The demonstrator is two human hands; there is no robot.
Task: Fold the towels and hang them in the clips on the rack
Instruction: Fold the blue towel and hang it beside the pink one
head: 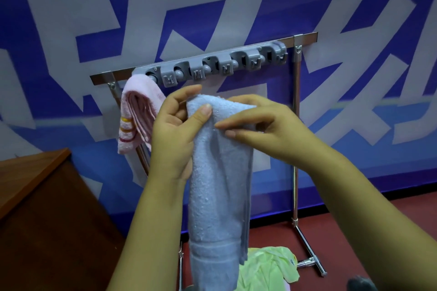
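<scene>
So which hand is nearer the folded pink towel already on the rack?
Left. The left hand grips the blue towel beside the pink towel; the right hand is farther right.

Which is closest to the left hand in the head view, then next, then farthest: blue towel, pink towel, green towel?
1. Blue towel: held in the left hand.
2. Pink towel: just left, hanging on the rack.
3. Green towel: down on the floor.
</scene>
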